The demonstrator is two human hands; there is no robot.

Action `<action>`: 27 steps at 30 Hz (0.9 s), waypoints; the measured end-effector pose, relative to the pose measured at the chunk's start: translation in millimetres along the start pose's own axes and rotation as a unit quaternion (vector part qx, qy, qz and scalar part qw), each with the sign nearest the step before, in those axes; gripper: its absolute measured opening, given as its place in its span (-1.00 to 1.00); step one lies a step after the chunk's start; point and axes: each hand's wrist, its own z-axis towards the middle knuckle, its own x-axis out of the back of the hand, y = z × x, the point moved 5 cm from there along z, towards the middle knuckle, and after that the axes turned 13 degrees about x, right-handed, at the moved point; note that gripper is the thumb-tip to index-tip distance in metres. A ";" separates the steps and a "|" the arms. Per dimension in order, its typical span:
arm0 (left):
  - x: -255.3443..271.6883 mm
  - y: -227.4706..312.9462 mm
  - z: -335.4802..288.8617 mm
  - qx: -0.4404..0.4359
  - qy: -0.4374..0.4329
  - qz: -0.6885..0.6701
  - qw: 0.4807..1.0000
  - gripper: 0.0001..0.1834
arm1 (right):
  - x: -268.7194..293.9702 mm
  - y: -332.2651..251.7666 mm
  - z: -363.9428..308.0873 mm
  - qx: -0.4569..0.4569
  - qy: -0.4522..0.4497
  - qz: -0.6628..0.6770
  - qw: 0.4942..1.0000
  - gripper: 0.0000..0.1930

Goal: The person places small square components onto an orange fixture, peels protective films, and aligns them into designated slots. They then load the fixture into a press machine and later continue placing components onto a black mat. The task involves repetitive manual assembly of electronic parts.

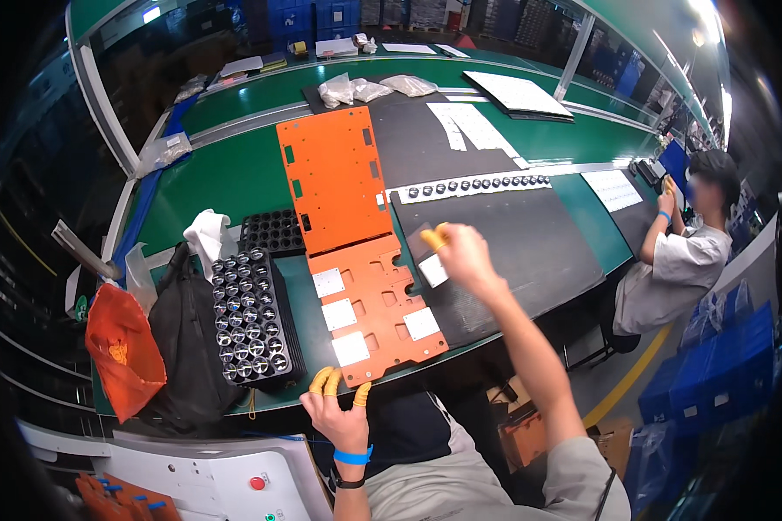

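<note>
An orange hinged fixture point(382, 304) lies unfolded on the bench, its perforated lid point(334, 182) tipped back. Several white square plates point(340, 314) sit in its lower half. My left hand point(337, 425), in yellow finger cots, is at the fixture's near left corner, fingers apart and nothing visibly held. Beyond the fixture's right edge, my right hand point(465, 258) is closed in a pinch over the black mat point(513, 252); whatever its fingertips hold is hard to make out. Just below those fingertips is another white square plate point(433, 271).
Left of the fixture stands a black tray point(254, 317) of round lens-like parts, with an empty-looking black tray point(271, 233) behind. An orange bag point(123, 352) is at far left. A strip of round black parts point(478, 185) crosses the mat's far edge. A co-worker point(682, 234) sits at right.
</note>
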 end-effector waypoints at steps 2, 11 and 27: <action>-1.0 2.5 0.0 -0.001 -0.005 -0.005 1.000 -0.44 | 12.3 62.2 6.1 -0.062 0.026 0.002 0.998 -0.66; -1.2 -1.3 2.3 -0.012 -0.008 0.000 1.000 -0.44 | 85.0 186.6 5.3 -0.069 0.149 -0.242 0.956 -0.71; -4.6 -6.4 3.2 -0.016 -0.019 0.025 0.999 -0.41 | 60.9 125.5 -54.3 0.228 0.126 -0.211 0.942 -0.65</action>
